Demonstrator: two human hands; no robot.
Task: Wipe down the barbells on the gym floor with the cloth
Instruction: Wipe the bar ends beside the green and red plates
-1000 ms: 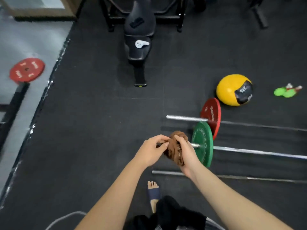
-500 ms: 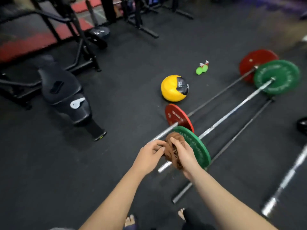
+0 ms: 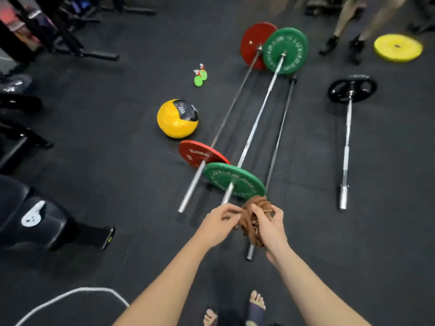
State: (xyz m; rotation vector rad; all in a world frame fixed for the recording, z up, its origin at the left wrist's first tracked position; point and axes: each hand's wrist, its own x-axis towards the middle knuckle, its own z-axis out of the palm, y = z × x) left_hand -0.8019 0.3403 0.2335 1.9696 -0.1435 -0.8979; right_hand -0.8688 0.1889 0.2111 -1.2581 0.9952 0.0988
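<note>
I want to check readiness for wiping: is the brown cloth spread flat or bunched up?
Bunched up: the brown cloth is a crumpled wad, held between the left hand and the right hand.

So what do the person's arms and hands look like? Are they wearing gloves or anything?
No gloves. The left hand and the right hand are both bare, with no rings, watch or wristbands that I can see. The left forearm and the right forearm are bare too: no sleeve shows as far up as the picture goes.
</note>
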